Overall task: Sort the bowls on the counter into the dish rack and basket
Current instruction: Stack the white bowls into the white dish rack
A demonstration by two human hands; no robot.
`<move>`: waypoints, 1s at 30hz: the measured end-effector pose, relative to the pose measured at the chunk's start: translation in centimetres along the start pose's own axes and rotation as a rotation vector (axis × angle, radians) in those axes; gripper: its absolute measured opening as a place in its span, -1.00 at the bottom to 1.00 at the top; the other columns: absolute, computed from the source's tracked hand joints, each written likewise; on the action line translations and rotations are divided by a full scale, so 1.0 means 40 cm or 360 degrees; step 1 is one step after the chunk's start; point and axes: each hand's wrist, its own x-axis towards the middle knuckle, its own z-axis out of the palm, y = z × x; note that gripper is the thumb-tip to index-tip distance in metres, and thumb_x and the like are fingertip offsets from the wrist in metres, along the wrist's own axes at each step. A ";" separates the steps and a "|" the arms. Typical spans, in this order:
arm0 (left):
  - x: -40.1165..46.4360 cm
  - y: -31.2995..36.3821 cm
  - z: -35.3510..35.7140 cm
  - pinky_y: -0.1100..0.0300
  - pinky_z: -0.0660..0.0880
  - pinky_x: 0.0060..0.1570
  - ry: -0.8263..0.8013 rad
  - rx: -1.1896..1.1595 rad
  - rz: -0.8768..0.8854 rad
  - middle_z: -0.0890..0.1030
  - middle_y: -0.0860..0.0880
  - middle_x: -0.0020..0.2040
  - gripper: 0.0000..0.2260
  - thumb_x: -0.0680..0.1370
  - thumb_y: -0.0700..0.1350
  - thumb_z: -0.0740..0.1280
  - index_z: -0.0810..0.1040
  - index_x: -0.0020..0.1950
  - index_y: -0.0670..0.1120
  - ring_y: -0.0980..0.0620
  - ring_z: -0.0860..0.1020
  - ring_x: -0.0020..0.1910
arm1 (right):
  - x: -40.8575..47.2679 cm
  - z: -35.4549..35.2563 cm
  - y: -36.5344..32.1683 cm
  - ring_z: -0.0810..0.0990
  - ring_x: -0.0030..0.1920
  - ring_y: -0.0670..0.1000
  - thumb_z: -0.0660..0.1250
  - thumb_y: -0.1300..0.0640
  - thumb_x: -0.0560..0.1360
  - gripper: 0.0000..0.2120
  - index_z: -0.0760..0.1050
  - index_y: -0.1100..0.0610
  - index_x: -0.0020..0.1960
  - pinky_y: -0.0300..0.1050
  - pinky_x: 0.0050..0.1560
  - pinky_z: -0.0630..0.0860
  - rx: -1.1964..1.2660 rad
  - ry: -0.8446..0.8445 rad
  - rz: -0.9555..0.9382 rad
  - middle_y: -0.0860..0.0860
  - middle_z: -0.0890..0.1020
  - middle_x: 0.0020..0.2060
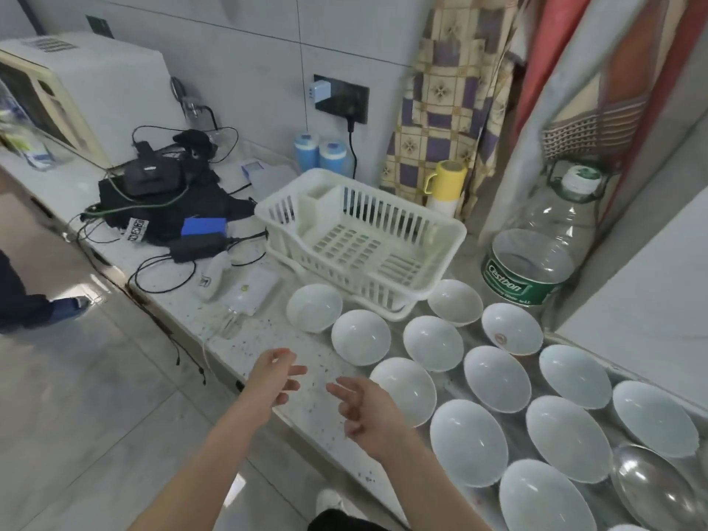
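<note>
Several white bowls [433, 343] stand upright in rows across the counter's right half, and a metal bowl [651, 488] sits at the lower right. Behind them is an empty white plastic dish rack [452, 231]. No basket is visible apart from it. My left hand [274, 381] and my right hand [364, 412] hover over the counter's front edge, left of the nearest white bowl [406, 389]. The fingers of both are loosely curled and hold nothing.
A cut-off clear water jug [528, 270] stands right of the rack, a yellow-lidded flask [444, 189] behind it. Black bags, cables, a power brick [197, 247] and a white box [253, 291] crowd the counter left of the rack. A microwave [88, 93] sits far left.
</note>
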 end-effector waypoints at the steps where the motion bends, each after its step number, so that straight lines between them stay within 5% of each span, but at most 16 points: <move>1: 0.034 0.017 -0.003 0.25 0.30 -0.53 -0.0004 0.0019 -0.0042 0.70 -0.12 -0.05 -0.72 0.63 -0.08 0.24 0.39 0.33 -0.09 0.00 0.50 -0.37 | 0.026 0.022 -0.005 0.41 -0.53 -0.09 0.30 0.16 0.52 -0.84 0.47 0.20 0.07 -0.32 -0.61 0.12 0.0113 -0.0007 0.0064 0.09 0.75 -0.15; 10: 0.228 0.085 -0.020 0.28 0.24 -0.53 -0.0119 0.0169 -0.0255 0.71 -0.18 -0.02 -0.55 0.61 -0.03 0.23 0.27 0.47 -0.08 0.00 0.46 -0.39 | 0.168 0.120 -0.038 0.51 -0.50 -0.05 0.30 0.11 0.55 -0.85 0.48 0.15 0.08 -0.37 -0.63 0.20 0.0620 0.0399 0.0064 0.12 0.66 -0.08; 16: 0.298 0.108 -0.023 0.29 0.18 -0.55 -0.0440 0.0281 -0.0292 0.72 -0.18 -0.10 -0.68 0.60 -0.13 0.17 0.38 0.35 -0.11 0.06 0.37 -0.51 | 0.202 0.145 -0.043 0.52 -0.34 0.00 0.25 0.19 0.58 -0.82 0.43 0.20 0.16 -0.33 -0.65 0.24 0.0756 0.0689 -0.0090 0.12 0.67 -0.07; 23: 0.334 0.131 -0.050 0.27 0.16 -0.51 -0.0785 0.0432 -0.0346 0.73 -0.18 -0.14 -0.74 0.58 -0.17 0.18 0.41 0.27 -0.14 0.05 0.36 -0.49 | 0.226 0.198 -0.027 0.45 -0.48 -0.04 0.18 0.22 0.58 -0.72 0.42 0.27 0.27 -0.33 -0.66 0.19 0.0913 0.0989 -0.0250 0.13 0.65 -0.17; 30: 0.364 0.164 -0.047 0.30 0.18 -0.57 -0.0911 0.0372 -0.0359 0.70 -0.24 -0.20 -0.69 0.56 -0.32 0.16 0.39 0.28 -0.11 0.05 0.38 -0.45 | 0.216 0.227 -0.041 0.28 -0.50 -0.06 0.20 0.27 0.54 -0.81 0.47 0.29 0.12 -0.33 -0.67 0.15 0.0916 0.1183 -0.0325 0.16 0.65 -0.25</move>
